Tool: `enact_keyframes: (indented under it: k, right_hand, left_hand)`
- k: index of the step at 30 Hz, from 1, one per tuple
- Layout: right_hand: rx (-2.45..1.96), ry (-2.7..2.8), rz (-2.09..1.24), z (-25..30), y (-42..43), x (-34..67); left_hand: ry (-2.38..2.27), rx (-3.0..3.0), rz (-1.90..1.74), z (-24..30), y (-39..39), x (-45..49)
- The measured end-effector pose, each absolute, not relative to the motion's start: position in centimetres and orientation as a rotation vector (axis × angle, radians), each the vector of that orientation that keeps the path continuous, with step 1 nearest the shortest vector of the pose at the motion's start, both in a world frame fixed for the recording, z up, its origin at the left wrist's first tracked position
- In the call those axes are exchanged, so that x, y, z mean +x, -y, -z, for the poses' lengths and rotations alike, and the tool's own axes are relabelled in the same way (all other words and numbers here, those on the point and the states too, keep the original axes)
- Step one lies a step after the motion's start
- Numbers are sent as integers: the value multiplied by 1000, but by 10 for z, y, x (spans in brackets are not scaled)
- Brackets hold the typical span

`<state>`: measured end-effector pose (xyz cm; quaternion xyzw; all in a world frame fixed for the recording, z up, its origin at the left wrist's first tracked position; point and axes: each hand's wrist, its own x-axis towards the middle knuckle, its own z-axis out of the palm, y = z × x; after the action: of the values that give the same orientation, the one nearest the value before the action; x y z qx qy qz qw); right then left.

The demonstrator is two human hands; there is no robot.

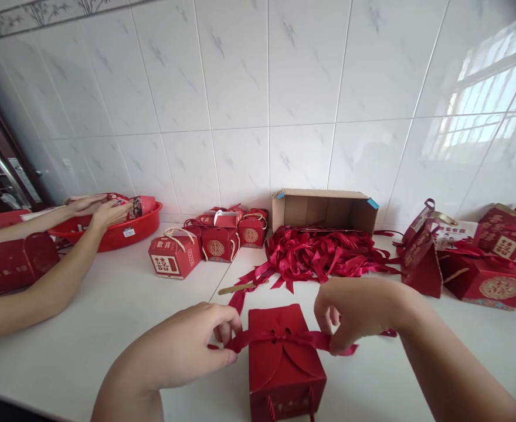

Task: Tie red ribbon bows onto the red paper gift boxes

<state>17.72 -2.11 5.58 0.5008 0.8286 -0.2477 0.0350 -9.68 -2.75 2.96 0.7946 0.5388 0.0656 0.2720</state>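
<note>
A small red gift box (284, 366) stands on the white counter (108, 328) right in front of me. A red ribbon (279, 338) runs across its top. My left hand (187, 349) pinches the ribbon's left end beside the box. On the other side, my right hand (355, 310) pinches the ribbon's right end. Both ends are drawn apart and the ribbon is taut, with a knot over the middle of the lid.
A heap of red ribbons (323, 255) spills from an open cardboard box (323, 211) at the wall. Several finished red boxes (218, 237) stand at centre left, more red boxes and bags (482, 264) at right. Another person's arms (55, 258) reach to a red basin (121, 228).
</note>
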Motion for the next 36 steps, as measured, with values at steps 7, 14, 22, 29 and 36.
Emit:
enact_keyframes:
  k: [7,14,22,29,36]
  right_hand:
    - [1482,-2522,824,-63,22,169]
    - [1501,-2462,828,-59,20,163]
    - [1476,-2490,777,-52,16,160]
    - [1577,-2528,776,-46,9,166]
    - [1679,-2586,757,-42,-2,173]
  left_hand:
    - [-1421,2075,-151,-32,29,-88]
    - [-1457,2103,-11,-30,27,-76]
    - [-1521,2092,31,-26,23,-69]
    - [-1536,2175,-93,-24,20,-66]
    - [-1607,2145,-262,-24,15,-68]
